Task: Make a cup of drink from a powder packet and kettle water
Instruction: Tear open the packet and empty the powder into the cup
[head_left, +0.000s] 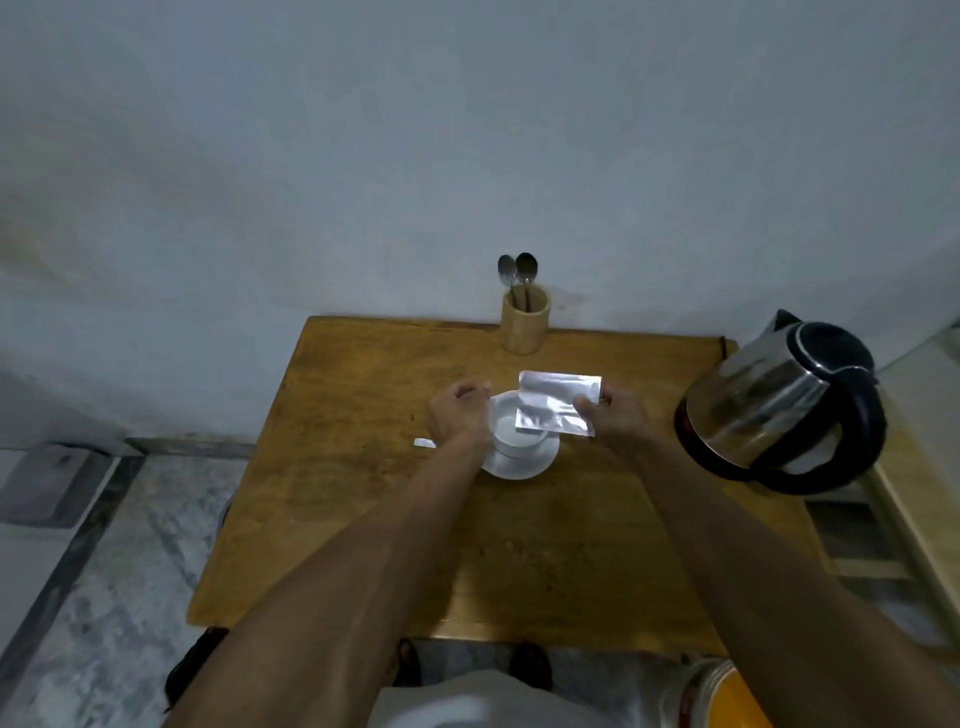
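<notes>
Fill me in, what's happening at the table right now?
A person is making a powdered drink. The right hand holds a silver packet over a white cup on its saucer; the left hand is closed beside the cup. A small torn strip lies on the wooden table. The kettle stands untouched to the right, and two spoons sit in a wooden holder at the back.

Wooden holder (524, 325) with two spoons (517, 275), far table (363, 519) edge.
</notes>
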